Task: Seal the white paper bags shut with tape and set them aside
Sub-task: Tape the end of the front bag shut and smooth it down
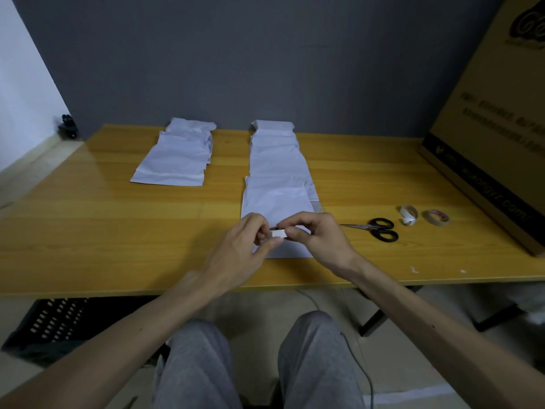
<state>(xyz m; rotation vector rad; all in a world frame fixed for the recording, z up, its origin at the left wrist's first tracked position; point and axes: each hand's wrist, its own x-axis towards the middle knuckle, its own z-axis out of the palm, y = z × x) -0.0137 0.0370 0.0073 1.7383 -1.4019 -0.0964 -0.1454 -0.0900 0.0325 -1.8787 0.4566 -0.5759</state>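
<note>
Step in hand: taping. The nearest white paper bag [277, 199] lies flat in front of me at the near end of a row of bags [275, 154] that overlap away toward the wall. My left hand [250, 240] and right hand [318, 234] meet over its near edge. The curled fingers [296, 222] of both pinch one short white tape strip [278, 233] stretched between them. Whether the strip touches the paper yet, I cannot tell.

Judgement: this bag is not yet sealed. The next move calls for lowering the strip across the bag's closing edge, pressing it flat without a crease, then moving the bag off the row. The pile of bags [177, 154] to the left is probably the set-aside pile. Not confirmed; no tape is readable on it.

Surroundings:
- Grey wall [265, 54] behind, with a white wall at far left.
- Large cardboard box [495, 128] with print, resting on the right end of the tabletop.
- Yellow wood-grain tabletop [118, 231], with small white scraps near its right front edge.
- Black slotted crate [44, 323] on the floor beneath, left.
- Black-handled scissors [380, 228] just right of my right hand, blades pointing toward it.
- White tape roll [408, 215] with a loose end, and beside it a tan tape roll [436, 217].
</note>
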